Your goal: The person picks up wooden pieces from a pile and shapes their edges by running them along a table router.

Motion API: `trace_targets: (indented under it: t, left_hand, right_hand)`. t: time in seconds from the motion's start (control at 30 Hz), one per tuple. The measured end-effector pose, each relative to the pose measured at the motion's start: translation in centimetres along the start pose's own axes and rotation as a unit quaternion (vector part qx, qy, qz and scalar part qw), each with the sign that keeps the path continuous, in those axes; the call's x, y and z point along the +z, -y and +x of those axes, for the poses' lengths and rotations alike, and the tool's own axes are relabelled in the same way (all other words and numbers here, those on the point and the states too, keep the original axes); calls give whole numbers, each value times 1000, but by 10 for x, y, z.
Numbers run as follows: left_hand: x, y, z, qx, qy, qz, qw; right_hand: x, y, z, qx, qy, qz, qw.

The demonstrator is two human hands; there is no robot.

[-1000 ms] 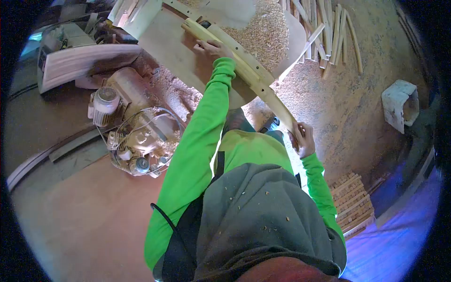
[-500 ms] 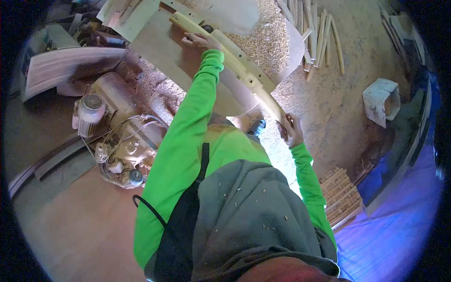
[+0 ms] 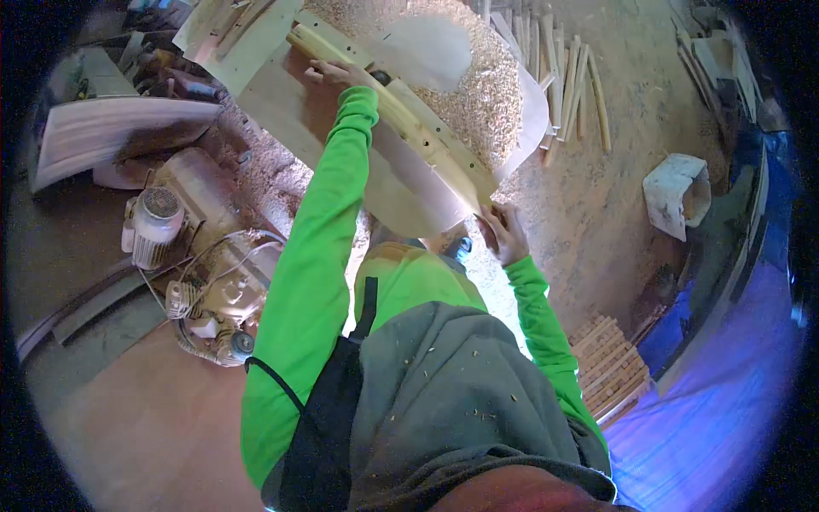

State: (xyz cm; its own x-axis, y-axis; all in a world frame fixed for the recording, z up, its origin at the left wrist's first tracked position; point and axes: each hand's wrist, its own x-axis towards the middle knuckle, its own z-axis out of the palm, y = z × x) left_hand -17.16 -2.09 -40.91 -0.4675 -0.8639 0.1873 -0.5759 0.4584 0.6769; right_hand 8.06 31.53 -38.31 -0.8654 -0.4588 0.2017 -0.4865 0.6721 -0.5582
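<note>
A long, pale wooden piece (image 3: 426, 143) lies at a slant on a flat machine table (image 3: 401, 183), along a straight fence (image 3: 444, 136) with dark holes. Near its far left end, my left hand (image 3: 339, 75) rests against its near side, fingers stretched out to the left. My right hand (image 3: 505, 232) grips the near right end, past the table's edge, with fingers and thumb around it. Behind the piece, a dark round part (image 3: 380, 78) shows in a gap of the fence. The underside of the piece is hidden.
Wood shavings (image 3: 486, 94) cover the table behind the fence. Loose wooden strips (image 3: 567, 85) lie on the floor beyond, a white hollow block (image 3: 676, 194) to the right. Stacked wood pieces (image 3: 610, 363) sit at lower right. A motor (image 3: 159, 218) and cables stand on the left.
The wooden piece has slid toward the upper left along the fence, and both hands have moved with it. The whole view has shifted slightly.
</note>
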Motion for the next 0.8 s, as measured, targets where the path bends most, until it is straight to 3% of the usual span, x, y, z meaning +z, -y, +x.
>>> trace_targets:
  t: [0.13,0.23,0.33,0.57,0.63,0.7,0.8]
  left_hand:
    - [29,17,28,30,-52,-22,998]
    - [-6,-6,36,24,12,39,999]
    - [7,3,61,40,24,50,998]
    - [17,-6,106,6,29,-32,999]
    - [31,1,119,-1,36,-49,998]
    - [120,61,159,56,-52,-50,996]
    - [124,61,169,20,-44,-42,998]
  right_hand:
    - [8,6,19,8,12,-3,1000]
    - [15,11,38,-7,-1,-10,1000]
    - [23,16,57,-20,-11,-21,1000]
    - [36,35,102,-29,-10,-96,995]
    - [40,37,114,-41,-11,-131,990]
    - [47,36,123,-50,-19,-161,986]
    - [54,41,133,-51,-21,-184,981]
